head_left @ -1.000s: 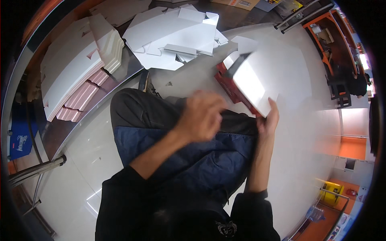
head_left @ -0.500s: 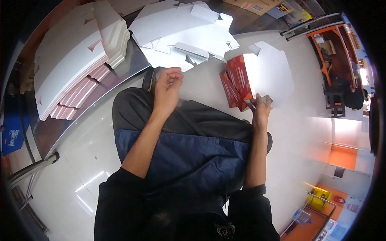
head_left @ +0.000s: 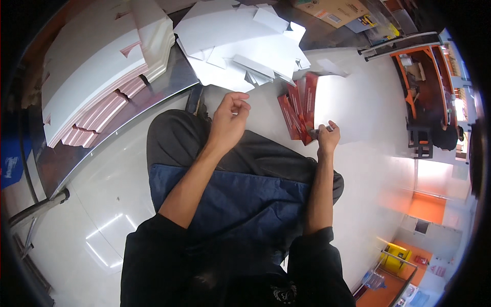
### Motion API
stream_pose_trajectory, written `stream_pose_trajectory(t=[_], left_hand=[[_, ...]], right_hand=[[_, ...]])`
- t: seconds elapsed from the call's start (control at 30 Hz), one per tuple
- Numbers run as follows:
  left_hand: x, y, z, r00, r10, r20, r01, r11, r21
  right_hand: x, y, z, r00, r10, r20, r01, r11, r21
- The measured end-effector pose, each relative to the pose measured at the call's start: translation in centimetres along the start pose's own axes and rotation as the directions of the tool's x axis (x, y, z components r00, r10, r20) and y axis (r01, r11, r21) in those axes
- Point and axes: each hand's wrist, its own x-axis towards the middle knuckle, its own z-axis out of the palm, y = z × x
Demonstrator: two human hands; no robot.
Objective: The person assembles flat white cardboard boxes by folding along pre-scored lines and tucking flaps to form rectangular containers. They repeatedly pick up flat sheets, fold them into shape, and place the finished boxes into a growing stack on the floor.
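1. Red and white card makes up the folded box (head_left: 327, 110) that the right hand (head_left: 326, 139) pinches by its near edge, fingers closed on it; the box is held out to the right of the person's knees, over the pale floor (head_left: 92, 204).
2. The left hand (head_left: 228, 123) hangs in the air above the lap with its fingers curled loosely inward, holding nothing and touching nothing.
3. The two hands are apart, the left one nearer the middle, the right one further right.
4. Far from the hands, a loose pile of white flat sheets (head_left: 245, 46) lies on the floor.
5. To the far left, a tall stack of white flat boxes (head_left: 97, 71) with pinkish edges sits on a dark metal ledge (head_left: 174, 82).
6. A blue apron (head_left: 230, 199) covers the lap over dark trousers.
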Motion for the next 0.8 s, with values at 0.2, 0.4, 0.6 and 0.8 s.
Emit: stream_pose_trajectory(t=[0.2,0.4,0.6,0.8], left_hand=[[-0.3,-0.3,0.3,1.0,-0.004,0.029,0.003,1.0,0.028],[-0.1,-0.4,-0.3,0.999,0.032,-0.004,-0.032,0.995,0.094],[0.3,-1.5,0.3,1.0,0.017,0.006,-0.017,0.995,0.1],[0.5,-1.7,0.2,0.998,0.051,-0.047,-0.044,0.99,0.136]], right_hand=[[2.5,1.5,-2.2,0.999,-0.036,0.002,0.035,0.979,-0.199],[-3.6,-7.8,-1.7,0.759,-0.647,-0.071,0.59,0.73,-0.345],[-5.7,-18.6,4.9,0.538,-0.802,0.259,0.838,0.543,-0.056],[0.2,-21.4,6.1,0.513,-0.431,0.742,0.727,0.678,-0.109]])
